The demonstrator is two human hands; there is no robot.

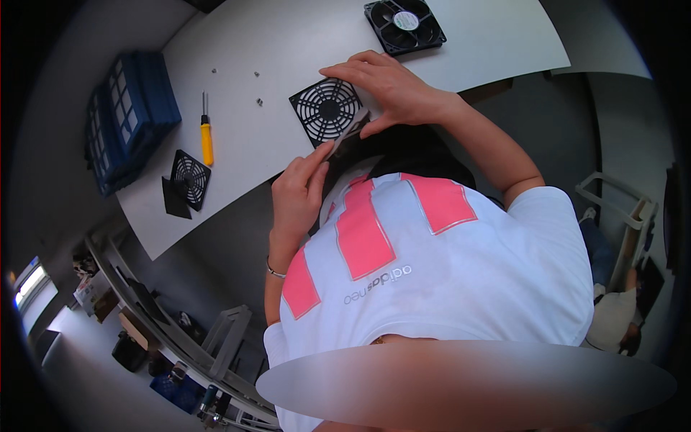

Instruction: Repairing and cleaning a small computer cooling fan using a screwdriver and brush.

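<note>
A square black fan guard (329,108) with a ring-and-spoke grille is at the table's near edge, between my hands. My right hand (392,90) spans its right side, fingertips on the far corner and thumb by the near right edge. A slim grey piece (348,133) slants along that near edge; its exact kind I cannot make out. The fingers of my left hand (301,183) are closed on its lower left end, by the guard's near corner. The other end of the piece lies beside my right thumb.
Beyond my right hand lies a black fan (405,23). A yellow-handled screwdriver (206,137) and several small screws (258,101) lie left of the guard. Farther left are another black guard with its frame (189,180) and blue bins (133,115).
</note>
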